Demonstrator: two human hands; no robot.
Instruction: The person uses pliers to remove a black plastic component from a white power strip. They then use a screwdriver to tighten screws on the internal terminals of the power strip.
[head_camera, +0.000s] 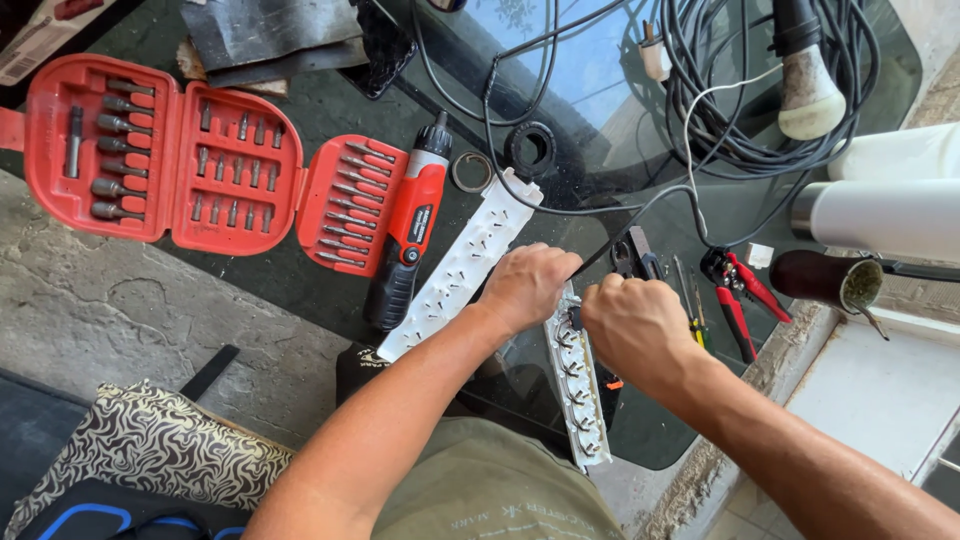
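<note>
My two fists hid the far end of the open power strip base (578, 385), so I could not make out what they worked on. My left hand (527, 285) was closed around a black cable (600, 255); my right hand (636, 325) was clenched, its grip unclear. The base lay near centre, running near to far, its white cover (458, 268) slanting beside the red screwdriver (412, 232).

Dark glass tabletop (300, 290) with red bit case (160, 160), electric screwdriver (410, 235), white strip covers (455, 270), red pliers (738, 295), coiled cables (740, 110).
</note>
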